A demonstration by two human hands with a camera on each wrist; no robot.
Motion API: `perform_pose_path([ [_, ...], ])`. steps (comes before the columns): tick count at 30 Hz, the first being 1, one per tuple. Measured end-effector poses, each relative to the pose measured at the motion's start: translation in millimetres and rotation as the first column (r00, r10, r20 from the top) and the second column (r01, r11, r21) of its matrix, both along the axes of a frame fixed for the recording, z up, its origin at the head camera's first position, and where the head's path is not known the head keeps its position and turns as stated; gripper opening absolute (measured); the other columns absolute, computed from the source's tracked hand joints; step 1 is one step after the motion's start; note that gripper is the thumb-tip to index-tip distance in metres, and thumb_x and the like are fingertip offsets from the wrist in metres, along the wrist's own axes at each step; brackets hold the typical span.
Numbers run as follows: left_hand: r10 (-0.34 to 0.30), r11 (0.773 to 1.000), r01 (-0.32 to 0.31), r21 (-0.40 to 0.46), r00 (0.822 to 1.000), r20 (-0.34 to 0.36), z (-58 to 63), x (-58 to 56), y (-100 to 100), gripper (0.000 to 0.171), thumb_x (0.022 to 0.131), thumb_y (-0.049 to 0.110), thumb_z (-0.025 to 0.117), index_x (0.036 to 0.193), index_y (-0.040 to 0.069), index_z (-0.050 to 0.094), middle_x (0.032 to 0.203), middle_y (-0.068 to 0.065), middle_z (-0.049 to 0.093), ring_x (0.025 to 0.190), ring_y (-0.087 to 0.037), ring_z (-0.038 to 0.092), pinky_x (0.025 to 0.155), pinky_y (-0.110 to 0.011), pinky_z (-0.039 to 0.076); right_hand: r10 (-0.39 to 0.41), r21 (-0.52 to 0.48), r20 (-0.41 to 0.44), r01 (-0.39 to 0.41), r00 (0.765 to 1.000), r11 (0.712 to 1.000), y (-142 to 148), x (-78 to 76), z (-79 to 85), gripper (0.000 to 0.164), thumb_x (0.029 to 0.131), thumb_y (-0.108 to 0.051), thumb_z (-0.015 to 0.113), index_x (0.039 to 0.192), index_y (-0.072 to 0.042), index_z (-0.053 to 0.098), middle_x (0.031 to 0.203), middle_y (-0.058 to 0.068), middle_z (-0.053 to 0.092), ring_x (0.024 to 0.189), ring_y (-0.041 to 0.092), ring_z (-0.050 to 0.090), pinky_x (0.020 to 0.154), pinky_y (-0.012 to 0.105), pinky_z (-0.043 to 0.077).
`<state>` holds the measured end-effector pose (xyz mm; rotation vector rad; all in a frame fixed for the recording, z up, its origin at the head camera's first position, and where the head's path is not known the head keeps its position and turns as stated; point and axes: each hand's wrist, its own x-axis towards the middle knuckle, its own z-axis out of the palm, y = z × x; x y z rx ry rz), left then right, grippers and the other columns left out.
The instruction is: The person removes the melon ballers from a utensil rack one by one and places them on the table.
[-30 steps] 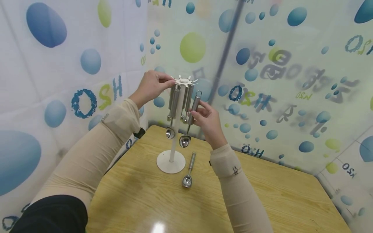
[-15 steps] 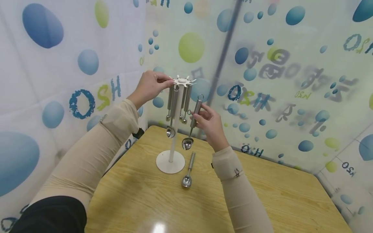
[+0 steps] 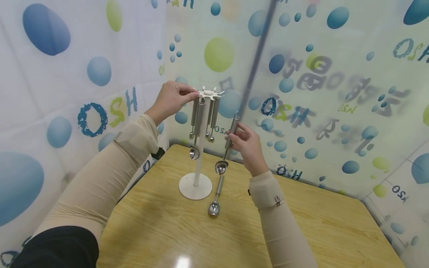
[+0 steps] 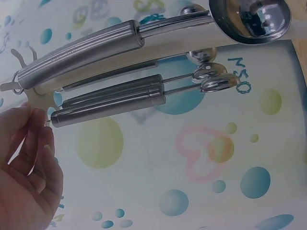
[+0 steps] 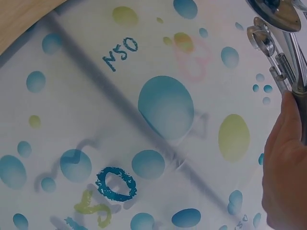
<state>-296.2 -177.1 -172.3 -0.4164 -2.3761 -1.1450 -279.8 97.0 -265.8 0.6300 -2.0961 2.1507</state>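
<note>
A scoop [image 3: 221, 167] is being gripped by its handle [image 3: 234, 125] in the right hand [image 3: 250, 149]; the rack [image 3: 199, 163], best being braced against tipping, is being pinched by the left hand [image 3: 171, 98].

Left sleeve [image 3: 97, 178]: beige, long, close-fitting cloth, creased crosswise. Left cuff [image 3: 139, 136]: same beige, doubled, loosely wrinkled; small dark lettering [image 3: 118, 135] by its rear edge, too small to read. Black sleeve [image 3: 63, 243]: plain, wide, rounded hem, worn over the beige. Left band [image 3: 158, 153]: black, partly showing at the cuff's lower edge. Right sleeve [image 3: 286, 234]: matching beige, faint folds. Right cuff [image 3: 264, 186]: doubled; small dark angular mark [image 3: 277, 201] near its rear edge. Right band [image 3: 249, 192]: black, a sliver at the cuff's inner edge.
</note>
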Motion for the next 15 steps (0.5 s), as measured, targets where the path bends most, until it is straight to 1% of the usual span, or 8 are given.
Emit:
perform_pose_path([
  [2, 0.000, 1.000, 0.000, -0.001, 1.000, -0.003, -0.1, 0.3, -0.1, 0.031, 0.099, 0.032, 0.068, 0.116, 0.007, 0.077, 0.111, -0.010, 0.074, 0.098, -0.021, 0.064, 0.087, -0.038, 0.051, -0.004, 0.004, 0.002, 0.004, 1.000, 1.000, 2.9, -0.2, -1.0, 0.049, 0.101, -0.009, 0.064, 0.149, -0.012, 0.051, 0.132, 0.028, 0.059, 0.112, 0.029, 0.067, 0.094, 0.046, 0.054],
  [6, -0.006, 1.000, 0.006, 0.002, 1.000, -0.009, -0.3, 0.0, 0.0, 0.031, 0.099, 0.031, 0.068, 0.116, 0.006, 0.077, 0.110, -0.011, 0.074, 0.098, -0.022, 0.064, 0.088, -0.039, 0.051, -0.018, 0.014, 0.012, 0.017, 1.000, 1.000, 8.9, -0.9, -3.2, 0.049, 0.101, -0.009, 0.063, 0.149, -0.013, 0.051, 0.130, 0.026, 0.061, 0.113, 0.030, 0.067, 0.095, 0.047, 0.054],
  [11, -0.004, 1.000, 0.004, 0.001, 1.000, -0.011, -0.5, -1.1, -0.5, 0.031, 0.099, 0.032, 0.068, 0.115, 0.007, 0.077, 0.110, -0.011, 0.074, 0.098, -0.022, 0.065, 0.089, -0.039, 0.051, -0.030, 0.024, 0.033, 0.029, 0.999, 0.999, 15.9, -1.3, -6.2, 0.051, 0.101, -0.010, 0.063, 0.150, -0.014, 0.050, 0.130, 0.024, 0.062, 0.119, 0.037, 0.062, 0.096, 0.048, 0.053],
  [15, -0.002, 1.000, 0.002, -0.003, 1.000, -0.009, -0.5, -1.0, -1.2, 0.032, 0.099, 0.033, 0.068, 0.116, 0.008, 0.077, 0.111, -0.010, 0.074, 0.099, -0.021, 0.065, 0.089, -0.039, 0.051, -0.047, 0.036, 0.052, 0.045, 0.998, 0.998, 20.2, -1.2, -8.7, 0.051, 0.102, -0.011, 0.063, 0.150, -0.015, 0.050, 0.128, 0.020, 0.064, 0.117, 0.034, 0.064, 0.094, 0.048, 0.054],
])
